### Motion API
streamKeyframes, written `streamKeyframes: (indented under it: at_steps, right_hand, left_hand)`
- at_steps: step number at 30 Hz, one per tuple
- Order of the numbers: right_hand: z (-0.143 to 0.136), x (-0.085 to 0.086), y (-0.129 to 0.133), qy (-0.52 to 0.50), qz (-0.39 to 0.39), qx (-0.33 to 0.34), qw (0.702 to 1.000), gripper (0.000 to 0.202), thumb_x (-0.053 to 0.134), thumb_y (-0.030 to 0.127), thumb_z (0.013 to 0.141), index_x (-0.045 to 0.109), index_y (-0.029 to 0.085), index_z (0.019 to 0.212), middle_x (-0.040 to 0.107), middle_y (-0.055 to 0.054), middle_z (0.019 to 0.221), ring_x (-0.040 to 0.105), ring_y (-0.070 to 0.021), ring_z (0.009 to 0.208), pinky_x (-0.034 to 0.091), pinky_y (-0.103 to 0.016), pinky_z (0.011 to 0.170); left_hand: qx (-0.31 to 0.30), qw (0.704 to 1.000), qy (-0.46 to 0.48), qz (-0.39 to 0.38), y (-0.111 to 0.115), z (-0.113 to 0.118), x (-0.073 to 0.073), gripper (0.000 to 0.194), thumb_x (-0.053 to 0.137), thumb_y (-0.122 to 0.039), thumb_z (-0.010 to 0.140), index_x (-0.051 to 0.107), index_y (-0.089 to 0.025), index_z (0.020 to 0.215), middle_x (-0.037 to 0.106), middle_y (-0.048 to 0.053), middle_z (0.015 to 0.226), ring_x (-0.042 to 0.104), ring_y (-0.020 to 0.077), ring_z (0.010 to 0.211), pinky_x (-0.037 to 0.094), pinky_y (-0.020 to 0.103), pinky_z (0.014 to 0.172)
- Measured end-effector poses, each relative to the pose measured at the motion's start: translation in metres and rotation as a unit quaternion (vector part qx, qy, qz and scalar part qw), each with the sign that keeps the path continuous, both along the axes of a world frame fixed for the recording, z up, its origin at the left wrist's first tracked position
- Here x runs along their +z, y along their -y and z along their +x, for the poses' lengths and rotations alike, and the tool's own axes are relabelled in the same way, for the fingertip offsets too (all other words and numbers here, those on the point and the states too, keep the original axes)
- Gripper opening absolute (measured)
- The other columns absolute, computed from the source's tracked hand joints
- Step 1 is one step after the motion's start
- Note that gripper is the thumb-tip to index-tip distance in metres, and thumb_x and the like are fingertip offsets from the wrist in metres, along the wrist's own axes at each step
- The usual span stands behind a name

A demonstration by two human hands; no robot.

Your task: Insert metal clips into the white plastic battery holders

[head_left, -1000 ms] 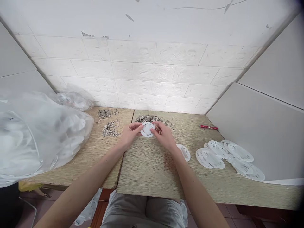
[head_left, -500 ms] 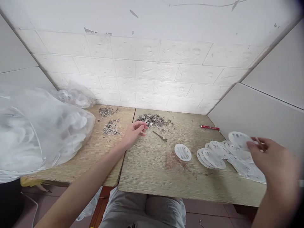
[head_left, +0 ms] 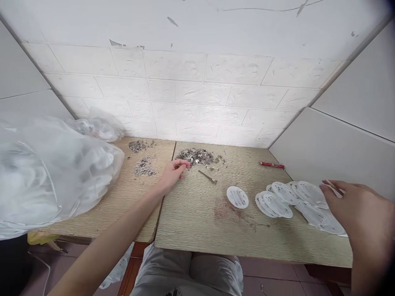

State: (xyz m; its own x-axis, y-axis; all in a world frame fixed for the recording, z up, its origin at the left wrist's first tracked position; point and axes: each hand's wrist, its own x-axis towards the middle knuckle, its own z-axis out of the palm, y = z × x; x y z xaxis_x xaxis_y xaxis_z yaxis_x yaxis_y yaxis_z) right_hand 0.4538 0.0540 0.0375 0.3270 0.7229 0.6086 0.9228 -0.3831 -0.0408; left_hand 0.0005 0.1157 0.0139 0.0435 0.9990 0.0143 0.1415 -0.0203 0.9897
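Observation:
My left hand (head_left: 175,173) is closed in a pinch at the front edge of a pile of small metal pieces (head_left: 197,157); whatever is between its fingertips is too small to make out. At the right, my right hand (head_left: 354,205) has its fingers closed around a thin wooden-looking stick (head_left: 335,187). Just left of that hand, white round plastic discs (head_left: 280,193) with slots and metal bits lie overlapped in a heap. A single white disc (head_left: 237,197) lies apart on the table between my hands. Behind it rests a slim tool with a metal tip (head_left: 207,176).
A red-handled tool (head_left: 272,165) lies near the right partition. Two smaller heaps of metal parts (head_left: 145,165) are on the left table (head_left: 123,205). A big plastic bag of white parts (head_left: 61,172) fills the left side, with a smaller clear bag (head_left: 98,125) behind.
The white disc that was in my right hand now lies on the heap, let go. My right hand has drawn slightly to the right, still with the stick. My left hand has barely shifted.

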Motion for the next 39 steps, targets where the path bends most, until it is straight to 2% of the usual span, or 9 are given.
streamKeyframes:
  at_steps: [3, 8, 13, 18, 21, 25, 29, 33, 39]
  right_hand:
    - [-0.049, 0.014, 0.002, -0.085, 0.036, 0.073, 0.993, 0.039, 0.044, 0.049, 0.079, 0.073, 0.024, 0.089, 0.071, -0.01, 0.093, 0.056, -0.0217, 0.059, 0.037, -0.034, 0.051]
    - [-0.125, 0.016, -0.011, -0.159, -0.198, 0.3, 0.92, 0.033, 0.049, 0.047, 0.085, 0.072, 0.026, 0.095, 0.071, -0.006, 0.098, 0.063, -0.02, 0.072, 0.043, -0.031, 0.063]
    - [-0.168, -0.001, -0.027, -0.072, -0.34, 0.306, 0.887, 0.017, 0.057, 0.029, 0.083, 0.073, 0.023, 0.085, 0.069, -0.008, 0.097, 0.064, -0.0224, 0.078, 0.035, -0.028, 0.058]
    - [-0.193, 0.005, -0.033, -0.111, -0.336, 0.35, 0.867, 0.013, 0.057, 0.027, 0.082, 0.068, 0.021, 0.077, 0.068, -0.006, 0.081, 0.06, -0.0196, 0.069, 0.031, -0.026, 0.054]
    - [-0.212, 0.017, -0.039, -0.171, -0.326, 0.43, 0.824, 0.022, 0.052, 0.033, 0.086, 0.061, 0.02, 0.07, 0.064, -0.002, 0.069, 0.054, -0.0158, 0.06, 0.031, -0.026, 0.054]
    - [-0.245, 0.023, -0.057, -0.26, -0.242, 0.472, 0.807, 0.026, 0.053, 0.038, 0.082, 0.056, 0.019, 0.066, 0.057, 0.001, 0.062, 0.045, -0.0127, 0.055, 0.03, -0.025, 0.053]
    - [-0.262, 0.008, -0.078, -0.423, -0.144, 0.462, 0.766, 0.034, 0.052, 0.047, 0.083, 0.057, 0.018, 0.065, 0.056, 0.0, 0.061, 0.043, -0.0119, 0.055, 0.033, -0.025, 0.053]
    - [-0.253, -0.019, -0.092, -0.41, -0.049, 0.363, 0.835, 0.035, 0.046, 0.044, 0.087, 0.06, 0.017, 0.07, 0.059, -0.002, 0.062, 0.046, -0.014, 0.055, 0.034, -0.027, 0.055]
    - [-0.244, -0.046, -0.096, -0.207, -0.089, 0.379, 0.898, 0.025, 0.049, 0.029, 0.089, 0.069, 0.017, 0.097, 0.066, -0.01, 0.092, 0.056, -0.0231, 0.088, 0.042, -0.034, 0.076]
  left_hand:
    - [0.027, 0.999, -0.047, 0.008, -0.001, 0.0, -0.001, 0.02, 0.055, -0.029, 0.077, 0.07, -0.017, 0.084, 0.068, 0.004, 0.088, 0.047, 0.0103, 0.061, 0.039, 0.023, 0.057]
    - [0.035, 0.996, -0.075, 0.036, -0.003, -0.002, -0.008, 0.021, 0.055, -0.03, 0.077, 0.072, -0.019, 0.084, 0.07, 0.004, 0.086, 0.051, 0.0141, 0.067, 0.039, 0.026, 0.061]
    - [0.043, 0.995, -0.069, 0.054, -0.003, -0.002, -0.008, 0.02, 0.056, -0.03, 0.077, 0.073, -0.019, 0.083, 0.069, 0.004, 0.083, 0.049, 0.0138, 0.063, 0.038, 0.025, 0.059]
    - [0.013, 0.993, -0.092, 0.073, 0.002, 0.0, 0.001, 0.021, 0.059, -0.033, 0.078, 0.072, -0.018, 0.085, 0.07, 0.004, 0.086, 0.049, 0.0135, 0.062, 0.039, 0.026, 0.058]
    - [-0.083, 0.988, -0.08, 0.102, 0.006, 0.002, 0.006, 0.032, 0.053, -0.044, 0.085, 0.071, -0.018, 0.084, 0.07, 0.006, 0.092, 0.054, 0.0148, 0.07, 0.041, 0.026, 0.062]
    - [-0.197, 0.977, -0.033, 0.068, 0.009, 0.005, 0.004, 0.036, 0.054, -0.048, 0.085, 0.069, -0.017, 0.095, 0.067, 0.005, 0.08, 0.052, 0.0117, 0.059, 0.041, 0.024, 0.054]
    - [-0.164, 0.986, 0.005, -0.009, 0.003, 0.005, -0.005, 0.034, 0.063, -0.043, 0.079, 0.061, -0.015, 0.097, 0.054, -0.002, 0.06, 0.043, 0.0077, 0.045, 0.034, 0.02, 0.04]
    - [-0.074, 0.994, 0.049, -0.057, -0.002, 0.002, -0.005, 0.027, 0.064, -0.033, 0.078, 0.058, -0.013, 0.096, 0.051, -0.002, 0.058, 0.046, 0.007, 0.045, 0.038, 0.018, 0.039]
    - [-0.041, 0.994, 0.073, -0.069, -0.002, 0.003, -0.003, 0.033, 0.067, -0.025, 0.074, 0.056, -0.014, 0.102, 0.054, -0.002, 0.065, 0.048, 0.0056, 0.044, 0.04, 0.017, 0.038]
